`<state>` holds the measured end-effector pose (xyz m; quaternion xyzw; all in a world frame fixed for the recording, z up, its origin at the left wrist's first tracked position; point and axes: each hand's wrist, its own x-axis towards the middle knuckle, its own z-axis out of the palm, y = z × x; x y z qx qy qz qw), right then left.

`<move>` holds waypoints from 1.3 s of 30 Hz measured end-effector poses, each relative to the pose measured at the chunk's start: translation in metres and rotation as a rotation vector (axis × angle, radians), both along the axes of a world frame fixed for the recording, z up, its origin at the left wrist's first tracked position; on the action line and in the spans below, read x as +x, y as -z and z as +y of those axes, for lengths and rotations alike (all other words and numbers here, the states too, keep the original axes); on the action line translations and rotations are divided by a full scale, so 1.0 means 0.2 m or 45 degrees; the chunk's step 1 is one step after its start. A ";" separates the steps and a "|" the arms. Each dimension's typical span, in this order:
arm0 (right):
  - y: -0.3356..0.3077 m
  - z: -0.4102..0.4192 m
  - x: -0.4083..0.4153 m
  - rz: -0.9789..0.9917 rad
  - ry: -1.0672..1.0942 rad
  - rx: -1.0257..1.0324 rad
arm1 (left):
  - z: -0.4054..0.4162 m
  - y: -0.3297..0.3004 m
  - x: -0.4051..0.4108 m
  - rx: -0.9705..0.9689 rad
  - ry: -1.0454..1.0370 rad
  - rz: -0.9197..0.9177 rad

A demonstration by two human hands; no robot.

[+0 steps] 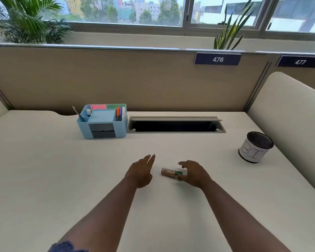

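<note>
Desk: from the head camera I look down on a wide, pale cream desk top [44, 160], with both bare forearms stretched out over it.
Clear box: a small, see-through rectangular plastic box [169, 172] with something green inside lies flat on the desk near the middle, between the two hands.
Left hand: the left hand [140, 172] is open, fingers straight and pointing away from me, just left of the box and apart from it.
Right hand: the right hand [193, 173] curves round the box's right end, fingers [183, 163] arched above it and thumb [180, 178] at its near edge. Blur keeps me from telling whether it grips.
Organiser: a light blue plastic desk organiser [102, 122] with two grey drawers holds pens and coloured notes at the back left, well apart from the hands.
Cable slot: a long, grey-framed cable opening [175, 125] sits just right of the organiser.
Pen cup: a round black mesh cup [255, 147], wrapped in white paper with handwritten letters, stands at the far right.
Partition: a beige partition panel [116, 79] behind the desk carries dark blue plates reading 476 [217, 59] and 477 [300, 61].
</note>
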<state>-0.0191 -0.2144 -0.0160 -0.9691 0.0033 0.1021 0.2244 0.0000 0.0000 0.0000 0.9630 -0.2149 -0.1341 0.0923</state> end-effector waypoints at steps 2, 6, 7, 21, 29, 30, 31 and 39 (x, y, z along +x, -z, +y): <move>0.02 0.01 0.00 0.074 0.003 0.011 | 0.00 0.01 0.00 -0.024 -0.043 0.060; 0.07 0.04 0.00 0.059 0.046 0.106 | -0.01 0.06 -0.01 -0.072 -0.067 0.103; 0.07 0.05 0.01 0.040 0.058 0.150 | -0.01 0.07 -0.01 -0.086 -0.064 0.091; -0.15 0.28 0.07 -0.145 0.176 0.841 | -0.12 0.00 -0.01 -0.879 -0.192 0.129; -0.25 0.29 0.09 -0.090 0.078 0.865 | -0.09 -0.04 -0.01 -0.797 -0.239 -0.040; -0.25 0.29 0.09 -0.092 0.072 0.868 | -0.09 -0.04 -0.01 -0.788 -0.239 -0.066; -0.26 0.29 0.09 -0.094 0.073 0.880 | -0.09 -0.05 -0.01 -0.776 -0.238 -0.091; -0.30 0.29 0.07 -0.031 0.125 1.118 | -0.07 -0.04 0.00 -0.845 -0.371 -0.068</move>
